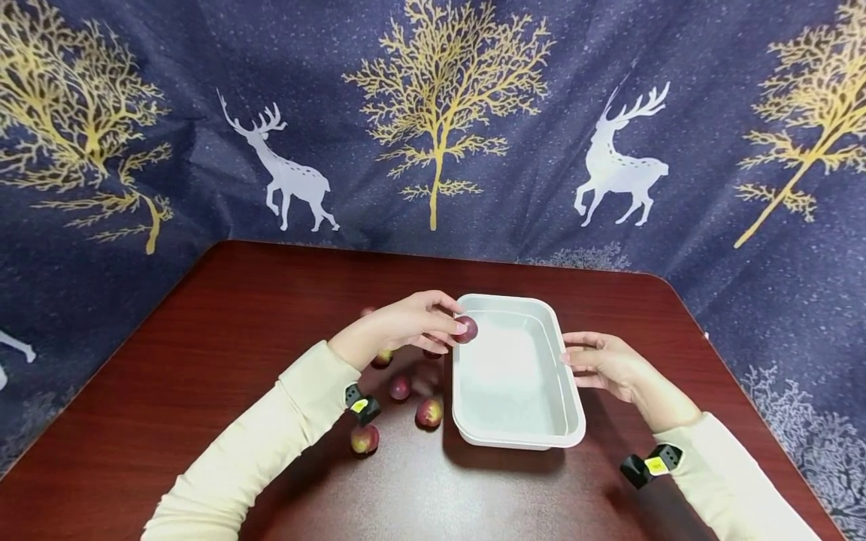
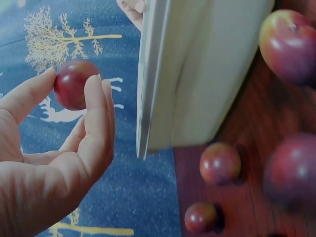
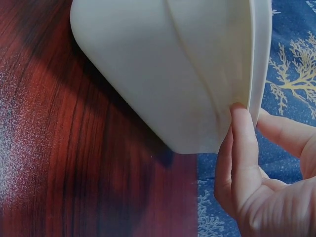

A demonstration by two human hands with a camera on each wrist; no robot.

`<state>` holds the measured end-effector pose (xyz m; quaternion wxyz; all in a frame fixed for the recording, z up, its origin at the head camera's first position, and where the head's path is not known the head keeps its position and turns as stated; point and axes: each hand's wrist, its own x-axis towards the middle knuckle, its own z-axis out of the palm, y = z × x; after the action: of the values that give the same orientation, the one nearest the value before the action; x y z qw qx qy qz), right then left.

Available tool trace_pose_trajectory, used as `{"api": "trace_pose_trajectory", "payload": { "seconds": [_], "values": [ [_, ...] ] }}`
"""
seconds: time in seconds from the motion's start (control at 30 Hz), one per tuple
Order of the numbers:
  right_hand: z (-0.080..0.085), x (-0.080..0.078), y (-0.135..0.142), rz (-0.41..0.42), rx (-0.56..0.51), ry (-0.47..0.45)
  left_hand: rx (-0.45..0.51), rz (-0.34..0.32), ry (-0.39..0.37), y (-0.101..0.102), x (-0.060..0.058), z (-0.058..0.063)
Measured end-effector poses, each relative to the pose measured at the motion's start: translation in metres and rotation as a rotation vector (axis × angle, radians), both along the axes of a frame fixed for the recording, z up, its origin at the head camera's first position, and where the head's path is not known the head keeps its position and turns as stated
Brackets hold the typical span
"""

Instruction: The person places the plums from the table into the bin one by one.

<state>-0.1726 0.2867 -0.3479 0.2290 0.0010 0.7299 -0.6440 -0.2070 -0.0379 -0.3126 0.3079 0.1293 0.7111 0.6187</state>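
Note:
Between thumb and fingertips my left hand (image 1: 421,323) pinches a dark red plum (image 2: 76,85). In the head view this plum is over the left rim of a white plastic tub (image 1: 507,368), near its far left corner. The inside of the tub is bare. At the tub's right side, my right hand (image 1: 602,364) holds the rim, its fingers against the outer wall below the lip and the thumb at the lip, as the right wrist view shows.
Several red and yellow plums lie on the table left of the tub, among them a near plum (image 1: 429,413), a darker plum (image 1: 400,388) and one by the left wrist (image 1: 364,439). A blue cloth (image 1: 379,203) with deer and trees hangs behind the dark red table (image 1: 271,282).

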Motion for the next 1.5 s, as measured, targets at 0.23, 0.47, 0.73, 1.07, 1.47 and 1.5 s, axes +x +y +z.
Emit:
{"api": "trace_pose_trajectory", "payload": {
  "seconds": [0.23,0.47,0.73,1.07,1.47,1.5],
  "values": [
    [0.0,0.001,0.0,0.002,0.001,0.003,0.027,-0.054,-0.032,0.022,0.0,-0.006],
    [0.002,0.001,0.0,0.005,-0.005,0.001,0.023,-0.085,-0.055,0.042,0.003,-0.013],
    [0.0,0.002,0.001,0.005,-0.009,0.004,-0.018,-0.138,-0.058,0.064,0.01,-0.018],
    [0.001,0.0,0.0,-0.004,0.01,0.004,-0.049,-0.211,-0.092,0.091,0.022,-0.03],
    [0.001,0.0,-0.001,-0.009,0.023,0.003,-0.141,-0.223,-0.069,0.102,0.031,-0.045],
    [0.001,0.0,-0.001,-0.009,0.023,0.003,-0.148,-0.217,-0.067,0.103,0.032,-0.046]
  ]
}}
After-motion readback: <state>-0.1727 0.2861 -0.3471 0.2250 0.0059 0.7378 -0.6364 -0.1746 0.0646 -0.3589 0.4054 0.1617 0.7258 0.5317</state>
